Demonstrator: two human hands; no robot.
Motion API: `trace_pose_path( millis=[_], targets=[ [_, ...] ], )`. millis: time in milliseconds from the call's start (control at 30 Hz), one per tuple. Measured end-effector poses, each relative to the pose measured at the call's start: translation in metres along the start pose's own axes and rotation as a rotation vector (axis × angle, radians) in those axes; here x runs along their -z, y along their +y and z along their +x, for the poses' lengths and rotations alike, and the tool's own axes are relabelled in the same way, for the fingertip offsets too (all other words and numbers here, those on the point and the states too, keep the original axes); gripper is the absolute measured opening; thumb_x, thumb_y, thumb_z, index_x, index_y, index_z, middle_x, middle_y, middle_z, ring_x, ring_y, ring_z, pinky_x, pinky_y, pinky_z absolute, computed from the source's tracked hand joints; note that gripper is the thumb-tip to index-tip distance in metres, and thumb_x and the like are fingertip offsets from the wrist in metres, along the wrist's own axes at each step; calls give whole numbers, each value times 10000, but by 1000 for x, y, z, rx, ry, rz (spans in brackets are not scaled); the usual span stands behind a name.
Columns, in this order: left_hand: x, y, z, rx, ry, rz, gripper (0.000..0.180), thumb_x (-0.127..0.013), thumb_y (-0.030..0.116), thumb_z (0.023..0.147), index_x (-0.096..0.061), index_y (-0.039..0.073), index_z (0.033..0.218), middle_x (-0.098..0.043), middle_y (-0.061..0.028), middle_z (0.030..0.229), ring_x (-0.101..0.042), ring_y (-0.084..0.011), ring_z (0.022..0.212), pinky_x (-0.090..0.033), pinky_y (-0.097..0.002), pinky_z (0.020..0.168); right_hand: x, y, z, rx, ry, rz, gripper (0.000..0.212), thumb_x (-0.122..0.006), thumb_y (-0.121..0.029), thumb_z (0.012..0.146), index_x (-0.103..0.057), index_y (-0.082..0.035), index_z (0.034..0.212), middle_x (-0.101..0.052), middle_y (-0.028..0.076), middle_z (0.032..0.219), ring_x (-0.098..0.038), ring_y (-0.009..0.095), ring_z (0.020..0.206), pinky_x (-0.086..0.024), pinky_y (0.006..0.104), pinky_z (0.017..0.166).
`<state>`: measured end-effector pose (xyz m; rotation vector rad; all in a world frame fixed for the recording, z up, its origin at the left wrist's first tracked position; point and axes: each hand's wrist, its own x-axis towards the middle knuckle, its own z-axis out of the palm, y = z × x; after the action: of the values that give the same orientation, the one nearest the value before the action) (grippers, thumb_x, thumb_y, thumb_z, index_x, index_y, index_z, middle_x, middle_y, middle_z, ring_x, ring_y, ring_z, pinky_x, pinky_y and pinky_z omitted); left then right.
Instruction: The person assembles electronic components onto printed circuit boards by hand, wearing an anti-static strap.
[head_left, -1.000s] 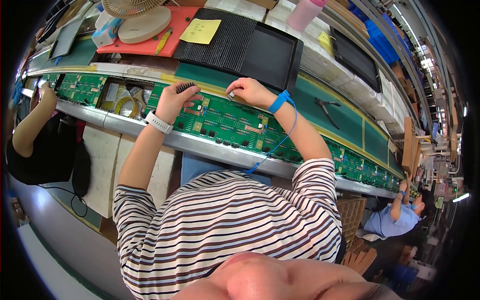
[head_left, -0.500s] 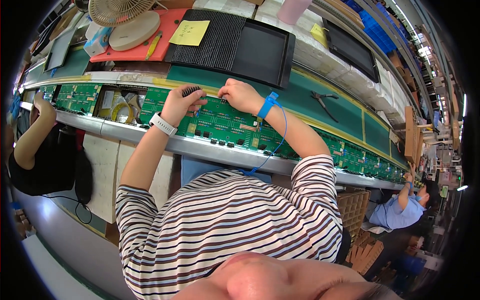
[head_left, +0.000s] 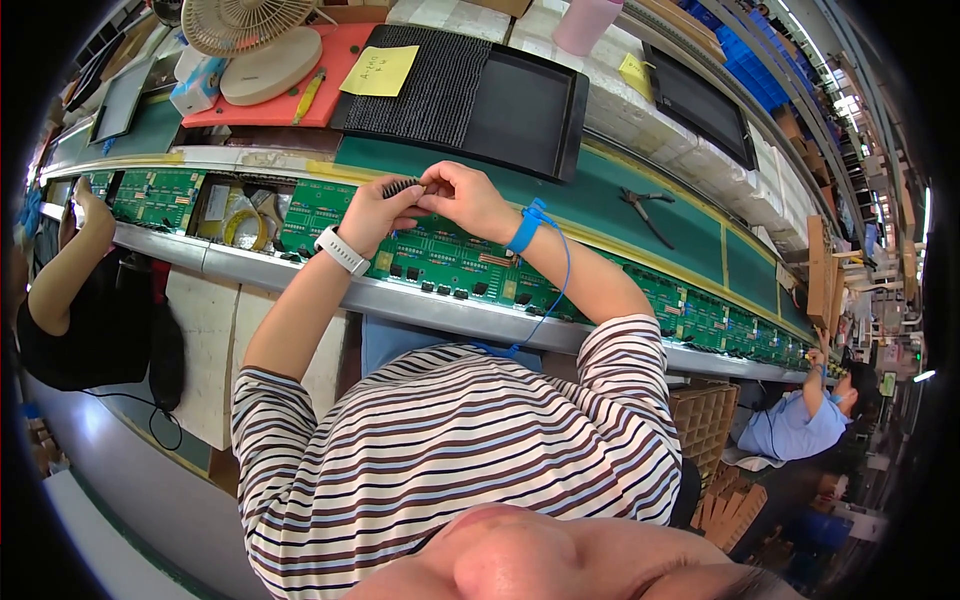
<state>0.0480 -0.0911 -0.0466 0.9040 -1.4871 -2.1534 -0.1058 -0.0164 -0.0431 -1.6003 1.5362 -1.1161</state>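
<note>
Over a green circuit board (head_left: 440, 262), my left hand (head_left: 372, 218) grips a short row of small black parts (head_left: 402, 186); their exact kind is too small to make out. Against the right end of that row, my right hand (head_left: 468, 203) has thumb and fingertips pinched together. Whatever lies in that pinch is hidden. Both hands nearly touch. The board carries rows of small components, with several black parts along its near edge. On my left wrist is a pale watch band (head_left: 342, 251); a blue corded strap (head_left: 527, 226) circles my right wrist.
Beyond the boards stands a black tray (head_left: 525, 110) partly filled with rows of black parts, a yellow note (head_left: 380, 71) on it. Pliers (head_left: 648, 212) lie on the green mat at right. A fan (head_left: 270, 65) and a yellow cutter (head_left: 310, 95) rest on a red sheet. Co-workers sit at both ends.
My right hand has moved left and off the board, up to the row of black parts in my left hand. The left hand has shifted slightly right.
</note>
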Motion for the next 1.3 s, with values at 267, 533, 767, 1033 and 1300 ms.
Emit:
trace_pose_path(
  millis=[267,533,767,1033,1300],
  targets=[
    [4,-3,2,23,4,-6,234,-540,138,835,-513,-7,1016,-602,-64,911,-612,-136,814,-473,-167,567,4,27,13,-135,-56,197,148,-564,-74,795,-549,11,916,-565,18,789,-526,78,714,-450,205,657],
    [14,1,-7,-17,80,135,246,-585,169,804,-541,-26,947,-606,-65,840,-620,-129,761,-455,-169,521,16,39,19,-23,-142,-245,148,-485,-117,783,-597,-43,844,-570,83,790,-549,191,724,-450,312,655],
    [15,-1,-8,-15,89,124,249,-587,179,801,-545,-19,946,-611,-54,830,-620,-122,753,-456,-172,508,0,34,16,141,-159,-641,125,-496,-102,768,-597,-78,838,-511,84,830,-521,252,808,-439,348,691],
    [18,0,-8,-13,83,104,256,-586,177,802,-538,-20,959,-608,-59,849,-621,-130,766,-464,-171,515,-2,28,14,224,-119,-716,113,-508,-84,758,-596,-81,829,-506,74,810,-526,249,796,-444,352,667],
    [21,-6,-3,-16,95,105,253,-586,175,804,-539,-21,958,-608,-63,845,-616,-111,717,-464,-170,504,-8,9,11,171,-88,-490,114,-558,-130,732,-580,-46,806,-539,104,808,-555,254,759,-464,341,650]
  ],
)
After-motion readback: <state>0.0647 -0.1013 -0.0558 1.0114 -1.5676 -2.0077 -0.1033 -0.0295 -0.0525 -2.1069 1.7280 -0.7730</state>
